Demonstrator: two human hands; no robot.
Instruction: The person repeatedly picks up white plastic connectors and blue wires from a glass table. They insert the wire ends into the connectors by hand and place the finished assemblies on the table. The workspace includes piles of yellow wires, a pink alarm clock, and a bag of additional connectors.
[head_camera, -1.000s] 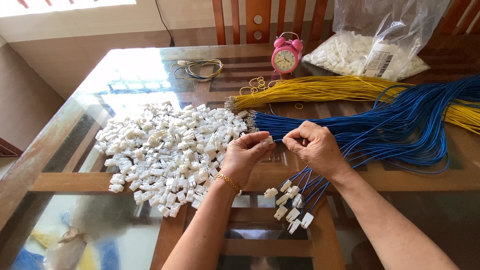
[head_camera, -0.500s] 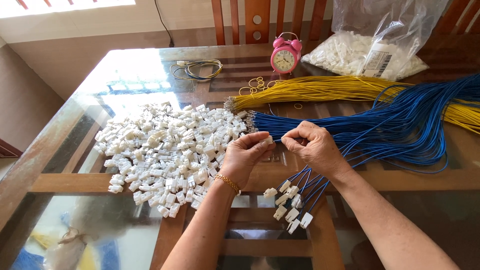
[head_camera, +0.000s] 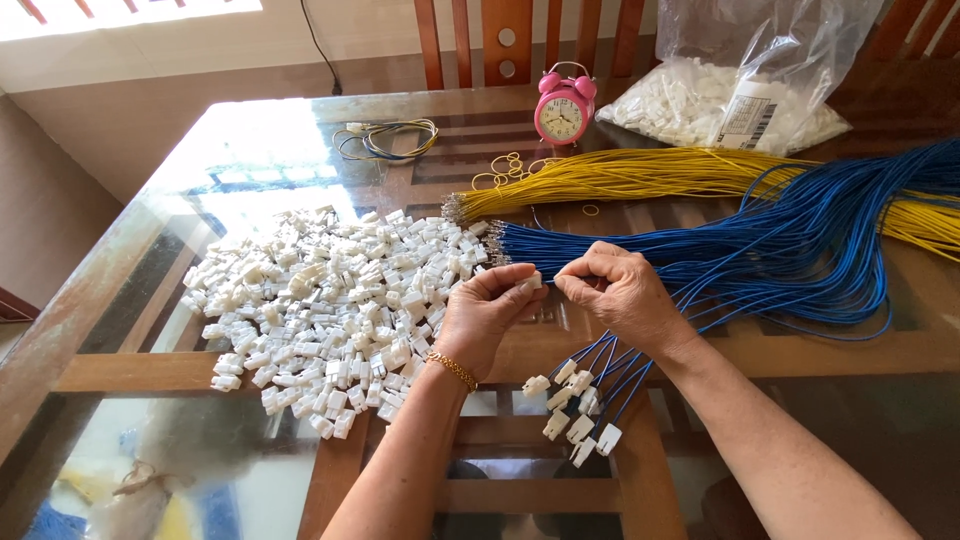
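**Connector pinched at left fingertips, blue wire gripped in right**

Left hand (head_camera: 487, 318) raised just above glass tabletop (head_camera: 250, 160), fingers curled, thumb and forefinger pinching one small white plastic connector (head_camera: 531, 282) at fingertip level. Gold bracelet (head_camera: 455, 369) on left wrist. Right hand (head_camera: 622, 297) close beside, fingers clenched around blue wires, fingertips nearly meeting the connector; exact wire tip hidden between fingers, cannot tell whether inserted. Hands near table's front edge, centre of view.

Below right hand: cluster of blue wires already fitted with white connectors (head_camera: 580, 425), hanging past the wooden frame edge, fanned out. Right of hands: large bundle of loose blue wires (head_camera: 800, 245), bare metal ends pointing left toward the heap, rest sweeping off right edge. Behind it: bundle of yellow wires (head_camera: 640, 175), lying parallel, ends also pointing left.

Left of hands: wide heap of white connectors (head_camera: 330, 300) spread on glass, touching nothing else, just beside left hand.

Far side: pink twin-bell alarm clock (head_camera: 564, 110) upright; few yellow rubber bands (head_camera: 510, 165) in front of it; small coil of mixed-colour wire (head_camera: 385, 140) to its left; clear plastic bag of white connectors (head_camera: 730, 95) at right. Wooden chair back (head_camera: 500, 40) behind table.
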